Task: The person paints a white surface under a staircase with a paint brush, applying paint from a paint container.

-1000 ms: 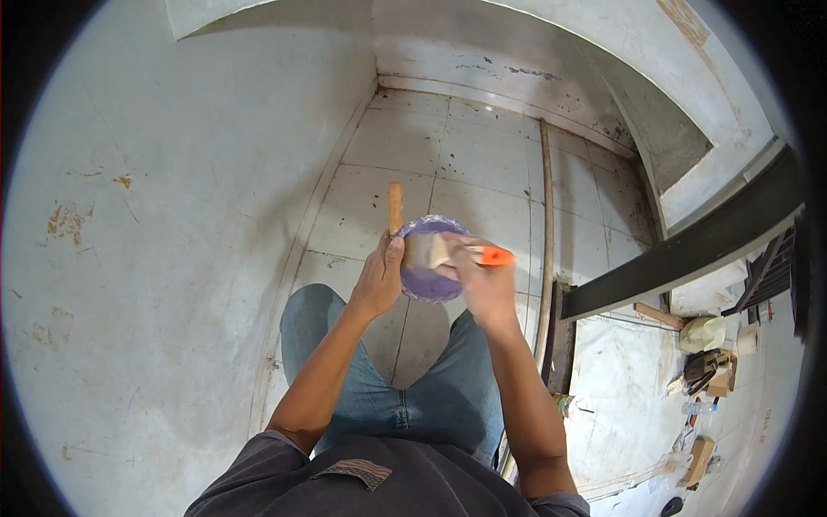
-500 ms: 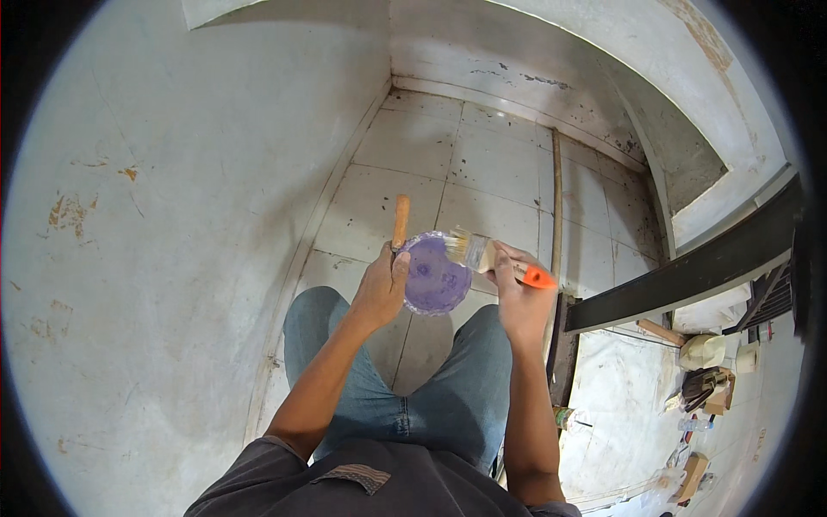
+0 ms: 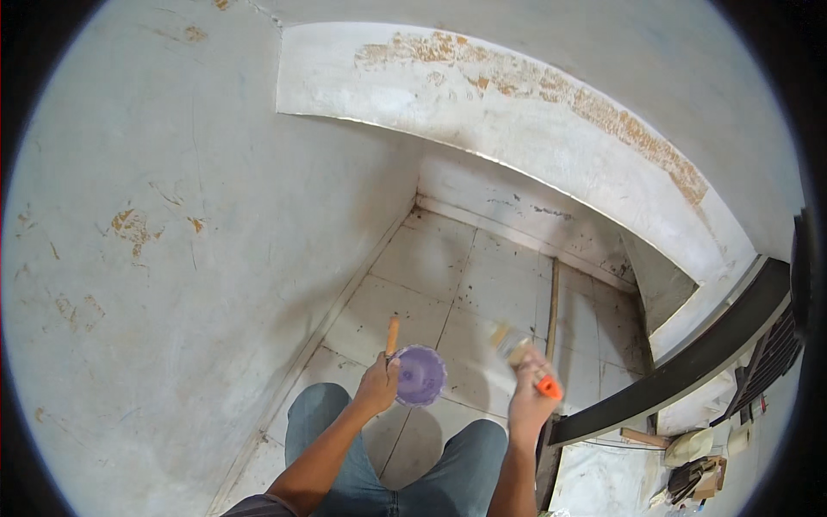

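Note:
My left hand (image 3: 377, 388) is closed around the near-left rim of a round purple tub (image 3: 422, 376). Pinched in the same hand, a wooden handle (image 3: 393, 334) sticks up beside the rim; the tool's other end is hidden. The tub's inside is coated purple, with a whitish, crusted rim. To the right and apart from the tub, my right hand (image 3: 529, 401) grips a paintbrush (image 3: 514, 348) by its orange-tipped handle. Its pale bristles point up and left, slightly blurred by motion.
Close on the left rises a grey wall (image 3: 198, 276) with scuffed brown patches. A white ledge (image 3: 500, 103) with peeling paint arches over the recess ahead. A pole (image 3: 553, 302) lies across the tiled floor (image 3: 413, 258). A dark metal beam (image 3: 680, 370) curves along the right, near boxes (image 3: 708, 478).
The view has tilted up, showing more of the ledge and wall. My right hand has drawn the brush away from the tub's rim, to the right.

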Demonstrator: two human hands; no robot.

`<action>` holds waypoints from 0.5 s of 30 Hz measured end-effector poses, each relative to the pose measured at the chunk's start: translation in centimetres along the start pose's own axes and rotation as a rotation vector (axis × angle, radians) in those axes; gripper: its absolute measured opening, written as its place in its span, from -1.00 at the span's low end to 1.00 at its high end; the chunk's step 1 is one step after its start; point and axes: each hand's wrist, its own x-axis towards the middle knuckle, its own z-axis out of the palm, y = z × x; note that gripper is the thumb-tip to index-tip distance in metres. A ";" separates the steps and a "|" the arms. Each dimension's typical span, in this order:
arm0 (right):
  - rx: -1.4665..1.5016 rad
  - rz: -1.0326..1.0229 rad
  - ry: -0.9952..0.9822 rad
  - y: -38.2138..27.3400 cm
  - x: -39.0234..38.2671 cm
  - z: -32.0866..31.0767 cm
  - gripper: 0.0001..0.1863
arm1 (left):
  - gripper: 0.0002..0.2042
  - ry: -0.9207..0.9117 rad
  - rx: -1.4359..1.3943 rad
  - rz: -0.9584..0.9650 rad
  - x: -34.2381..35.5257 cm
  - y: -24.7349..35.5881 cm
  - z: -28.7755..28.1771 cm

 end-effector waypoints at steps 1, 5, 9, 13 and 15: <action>-0.112 -0.207 0.035 -2.7 1.1 0.8 -0.77 | -0.57 0.052 0.006 -0.016 0.4 -1.9 0.2; -0.433 -0.909 0.139 -10.9 5.7 2.7 -0.72 | -0.53 0.045 0.004 -0.088 0.9 -2.0 -0.5; -0.465 -1.196 0.104 -15.7 8.4 4.2 -0.66 | -0.47 0.113 0.014 0.025 2.2 -5.9 -0.8; -0.500 -1.430 0.116 -18.3 10.4 6.5 -0.55 | -0.51 0.121 -0.035 -0.109 2.5 -6.1 -1.0; -0.485 -1.512 0.008 -19.5 11.3 7.9 -0.49 | -0.51 0.146 -0.046 -0.097 2.9 -6.8 -0.1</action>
